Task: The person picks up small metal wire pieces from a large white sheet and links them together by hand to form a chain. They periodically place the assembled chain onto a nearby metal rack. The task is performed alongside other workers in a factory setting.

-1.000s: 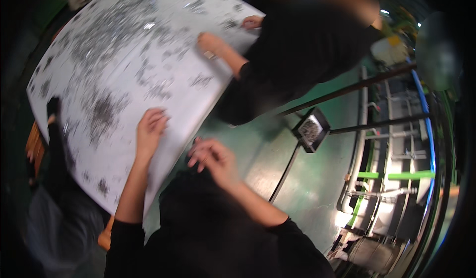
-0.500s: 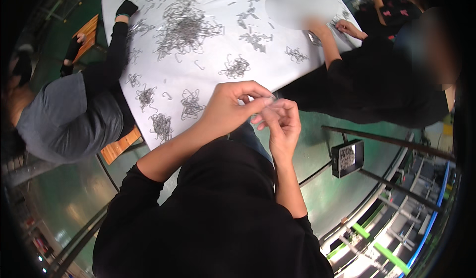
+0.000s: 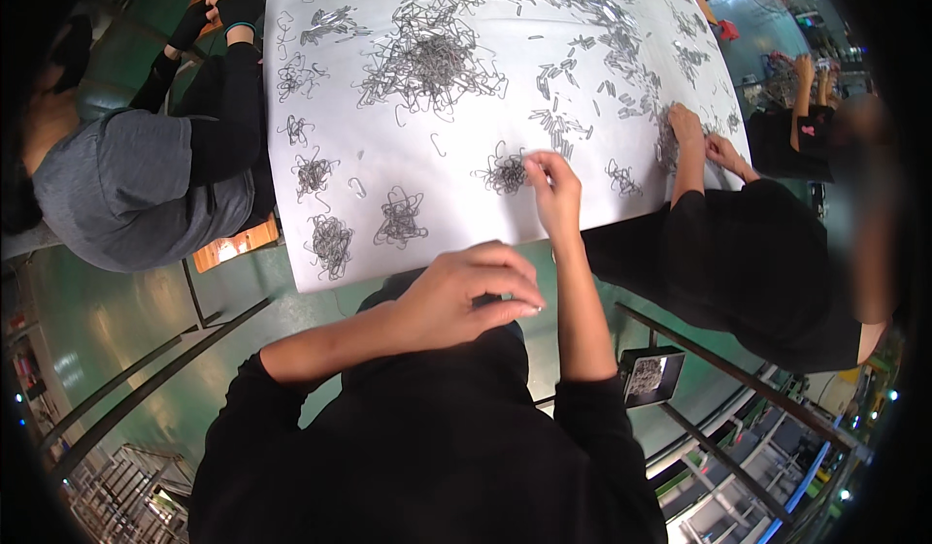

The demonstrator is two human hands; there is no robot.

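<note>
The right hand (image 3: 553, 187) reaches out to a wire tangle (image 3: 503, 171) on the white counter (image 3: 466, 209), fingers pinching it. The left hand (image 3: 471, 294) hovers near, fingers curled shut around small wire pieces.

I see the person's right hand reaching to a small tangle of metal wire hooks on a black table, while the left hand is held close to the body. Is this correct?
Not quite: the table is white, not black, as the head view shows. The rest holds: the right hand reaches to a small tangle of metal wire hooks on it, while the left hand is held close to the body, off the table.
</note>
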